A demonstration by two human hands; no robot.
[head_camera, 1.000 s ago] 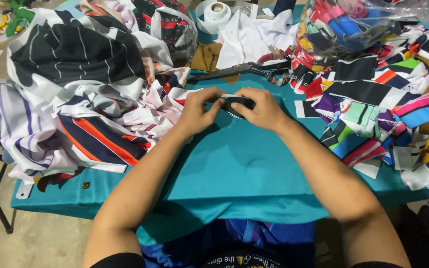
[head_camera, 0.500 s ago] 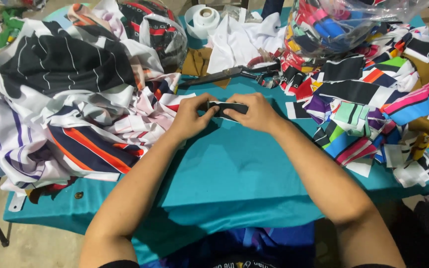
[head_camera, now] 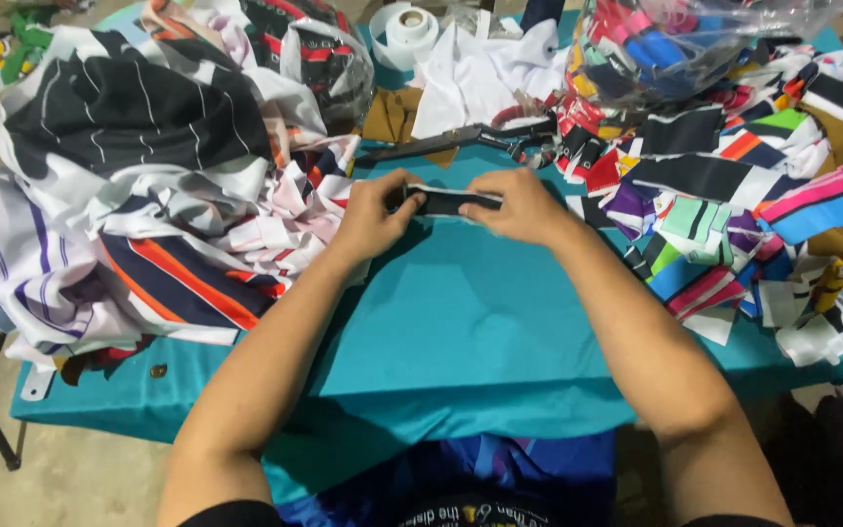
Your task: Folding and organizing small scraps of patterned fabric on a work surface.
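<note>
Hands pinching a dark fabric strip over the teal cloth

Left hand (head_camera: 375,213) and right hand (head_camera: 519,207) each grip one end of the black-and-white strip (head_camera: 444,202), held flat just above the teal cloth (head_camera: 470,322), between the striped fabric pile (head_camera: 139,195) and colourful scraps (head_camera: 734,195)

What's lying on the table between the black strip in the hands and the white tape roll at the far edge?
In the head view, large dark scissors lie between the black fabric strip and the white tape roll, over brown fabric pieces and beside white cloth.
</note>
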